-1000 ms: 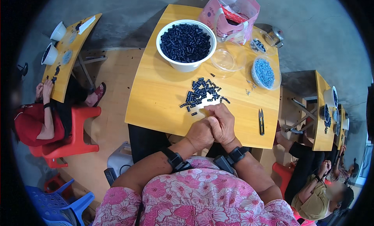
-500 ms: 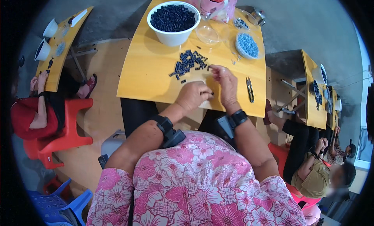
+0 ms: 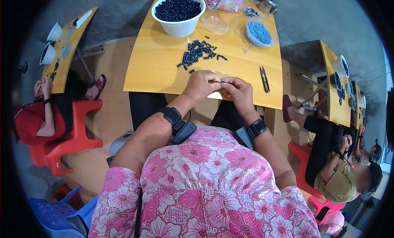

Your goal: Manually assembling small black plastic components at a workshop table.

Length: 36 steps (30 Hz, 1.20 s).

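Note:
My left hand (image 3: 202, 85) and my right hand (image 3: 238, 90) meet fingertip to fingertip at the near edge of the yellow wooden table (image 3: 156, 69). Both pinch something very small between them; what it is cannot be made out. Just beyond my fingers lies a loose pile of small dark blue tube beads (image 3: 198, 53). A white bowl (image 3: 179, 10) filled with the same dark beads stands at the far side. Black bands sit on both my wrists.
A small pair of snips (image 3: 264, 78) lies to the right of my hands. A clear dish of light blue beads (image 3: 259, 32) and an empty clear dish (image 3: 216, 23) sit further back. People on red chairs work at neighbouring tables left (image 3: 39, 114) and right (image 3: 332, 164).
My hands stay together at the table edge, working at the same spot. The view has tilted, so the table sits higher and closer in the picture.

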Available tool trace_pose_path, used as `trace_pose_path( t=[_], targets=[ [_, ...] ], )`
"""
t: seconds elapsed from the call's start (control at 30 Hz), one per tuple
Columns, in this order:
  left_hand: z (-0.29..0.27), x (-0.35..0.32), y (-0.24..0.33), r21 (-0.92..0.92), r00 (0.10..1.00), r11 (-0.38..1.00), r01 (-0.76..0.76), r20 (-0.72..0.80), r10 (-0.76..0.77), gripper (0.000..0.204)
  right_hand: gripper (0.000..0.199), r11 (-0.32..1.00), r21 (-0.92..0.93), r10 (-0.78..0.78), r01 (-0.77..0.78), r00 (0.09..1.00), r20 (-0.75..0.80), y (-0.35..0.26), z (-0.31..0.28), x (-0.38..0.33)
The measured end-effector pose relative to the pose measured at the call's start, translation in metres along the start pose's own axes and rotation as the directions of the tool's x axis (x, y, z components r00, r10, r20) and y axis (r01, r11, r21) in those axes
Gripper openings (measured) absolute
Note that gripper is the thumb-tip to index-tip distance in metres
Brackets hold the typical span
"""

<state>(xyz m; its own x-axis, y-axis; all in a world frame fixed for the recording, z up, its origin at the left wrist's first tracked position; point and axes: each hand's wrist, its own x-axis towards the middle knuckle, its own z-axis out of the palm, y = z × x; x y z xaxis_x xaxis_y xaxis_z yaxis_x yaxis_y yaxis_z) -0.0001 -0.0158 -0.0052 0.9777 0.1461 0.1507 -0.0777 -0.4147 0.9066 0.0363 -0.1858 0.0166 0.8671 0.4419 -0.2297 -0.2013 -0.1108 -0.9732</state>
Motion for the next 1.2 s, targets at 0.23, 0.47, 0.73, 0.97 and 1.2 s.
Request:
trace_pose_path(
  t=[0.23,0.47,0.73,0.97,1.2],
  targets=[
    [-0.003,0.001,-0.001,0.002,0.999,1.000,-0.025,0.028,0.025,0.013,0.009,0.995,0.062,-0.079,0.084,0.994,-0.077,-0.015,-0.016,0.001],
    [-0.008,0.004,0.006,0.036,0.996,0.998,-0.058,0.071,0.055,0.009,0.007,0.988,-0.071,-0.152,0.135,0.896,-0.417,-0.043,-0.118,-0.065],
    [-0.004,0.001,0.010,0.050,0.993,0.997,-0.058,0.107,0.053,0.005,0.008,0.914,-0.387,-0.144,-0.122,0.794,-0.591,0.075,-0.191,-0.116],
    [-0.017,0.006,0.009,0.134,0.961,0.971,-0.200,0.220,0.168,0.004,0.008,0.830,-0.554,-0.403,0.062,0.753,-0.520,0.017,-0.134,-0.063],
    [-0.016,0.004,0.002,0.149,0.948,0.949,-0.278,0.201,0.246,0.003,0.015,0.669,-0.653,-0.523,0.355,0.849,-0.075,-0.032,-0.049,0.014]
  ],
)
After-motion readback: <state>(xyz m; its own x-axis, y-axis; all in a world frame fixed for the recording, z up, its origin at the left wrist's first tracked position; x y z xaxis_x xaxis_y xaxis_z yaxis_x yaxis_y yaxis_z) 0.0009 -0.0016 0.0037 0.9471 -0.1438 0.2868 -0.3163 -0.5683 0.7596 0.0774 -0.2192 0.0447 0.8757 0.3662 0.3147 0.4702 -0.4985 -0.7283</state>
